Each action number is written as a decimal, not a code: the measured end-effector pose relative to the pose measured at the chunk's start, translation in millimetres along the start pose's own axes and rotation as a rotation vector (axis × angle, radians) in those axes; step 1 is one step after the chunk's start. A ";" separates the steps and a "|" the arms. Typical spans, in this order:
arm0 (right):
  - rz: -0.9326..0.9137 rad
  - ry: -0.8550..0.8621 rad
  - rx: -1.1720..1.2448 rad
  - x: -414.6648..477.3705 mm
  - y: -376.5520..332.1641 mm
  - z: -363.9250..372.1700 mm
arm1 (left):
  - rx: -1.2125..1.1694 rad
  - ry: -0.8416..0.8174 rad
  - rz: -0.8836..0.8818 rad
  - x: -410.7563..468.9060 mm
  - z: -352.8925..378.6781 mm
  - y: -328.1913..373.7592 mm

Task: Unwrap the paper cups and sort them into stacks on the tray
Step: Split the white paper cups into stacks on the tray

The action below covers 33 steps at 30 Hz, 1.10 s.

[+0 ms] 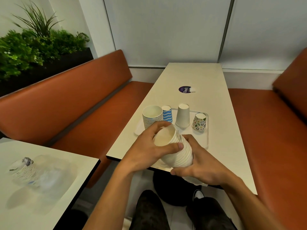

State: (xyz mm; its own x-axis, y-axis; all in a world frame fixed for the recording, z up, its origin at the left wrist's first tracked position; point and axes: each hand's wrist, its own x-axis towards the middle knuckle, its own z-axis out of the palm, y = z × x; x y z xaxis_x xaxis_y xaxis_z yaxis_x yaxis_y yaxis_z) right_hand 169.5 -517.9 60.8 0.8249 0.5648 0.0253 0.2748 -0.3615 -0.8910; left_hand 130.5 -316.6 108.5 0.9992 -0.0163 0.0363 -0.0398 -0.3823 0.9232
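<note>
Presently, a tilted white cup stack (176,150) is gripped by the left hand (146,151) and right hand (202,165); if swung carelessly, the upturned cup (182,116) on the tray (201,140) could be toppled.

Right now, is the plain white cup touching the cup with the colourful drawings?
Apart. The head view shows a strip of bare tray between the plain white cup and the patterned cup.
</note>
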 end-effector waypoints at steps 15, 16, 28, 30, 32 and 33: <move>-0.018 0.084 0.064 4.6 7.7 1.3 | -0.394 0.025 -0.050 1.1 2.5 -13.7; 0.004 0.091 0.061 4.6 9.5 0.8 | -0.402 0.029 -0.041 -0.1 6.5 -16.4; 0.100 0.029 0.043 1.7 10.0 -1.0 | -0.413 0.172 -0.022 -1.2 29.1 -16.1; 0.087 -0.010 0.065 0.2 9.9 -1.5 | -0.431 0.223 0.011 -0.4 26.4 -13.0; 0.073 -0.044 0.064 -1.0 9.4 -2.6 | -0.460 0.267 0.037 0.0 21.2 -9.3; 0.059 -0.056 0.066 -1.0 8.8 -3.0 | -0.464 0.280 0.050 0.3 19.1 -7.6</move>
State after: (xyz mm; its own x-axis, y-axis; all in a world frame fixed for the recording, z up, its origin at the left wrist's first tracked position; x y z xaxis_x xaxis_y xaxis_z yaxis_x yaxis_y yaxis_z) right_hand 172.6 -523.8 54.3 0.8093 0.5852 -0.0516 0.1920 -0.3465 -0.9182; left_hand 131.1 -331.4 94.2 0.9607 0.2471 0.1265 -0.1459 0.0618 0.9874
